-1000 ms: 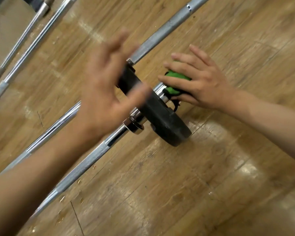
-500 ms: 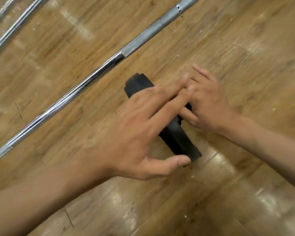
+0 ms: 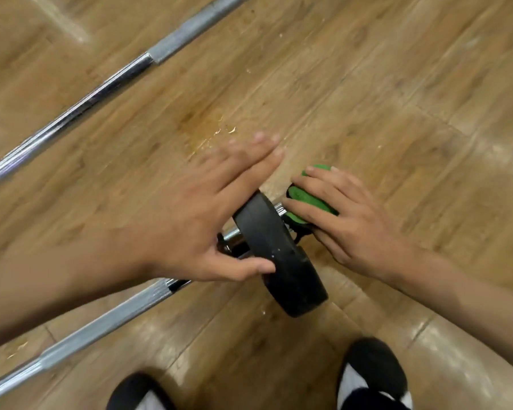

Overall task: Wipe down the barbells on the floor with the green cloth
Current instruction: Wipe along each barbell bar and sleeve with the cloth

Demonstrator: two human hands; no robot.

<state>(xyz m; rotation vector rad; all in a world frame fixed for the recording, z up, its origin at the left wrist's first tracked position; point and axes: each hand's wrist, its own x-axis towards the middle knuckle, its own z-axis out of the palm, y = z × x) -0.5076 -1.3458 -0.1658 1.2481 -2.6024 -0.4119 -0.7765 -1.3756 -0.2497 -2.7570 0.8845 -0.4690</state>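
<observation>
The near barbell (image 3: 101,324) lies slantwise on the wooden floor, with a black plate (image 3: 285,267) standing on its right end. My right hand (image 3: 353,226) grips the green cloth (image 3: 304,199), its fingers draped over it on the chrome bar end just beyond the plate. My left hand (image 3: 202,220) is blurred and reaches over the plate with straight fingers, its thumb touching the plate's near face. The bar section under my left hand is hidden.
A second barbell (image 3: 80,110) lies parallel on the floor at the upper left. My two black shoes (image 3: 373,371) stand at the bottom edge, close to the plate. A scuffed patch (image 3: 208,134) marks the floor between the bars.
The view has dropped lower, so my shoes now show. My left hand has slid back from over my right hand onto the plate. The green cloth shows again under my right fingers.
</observation>
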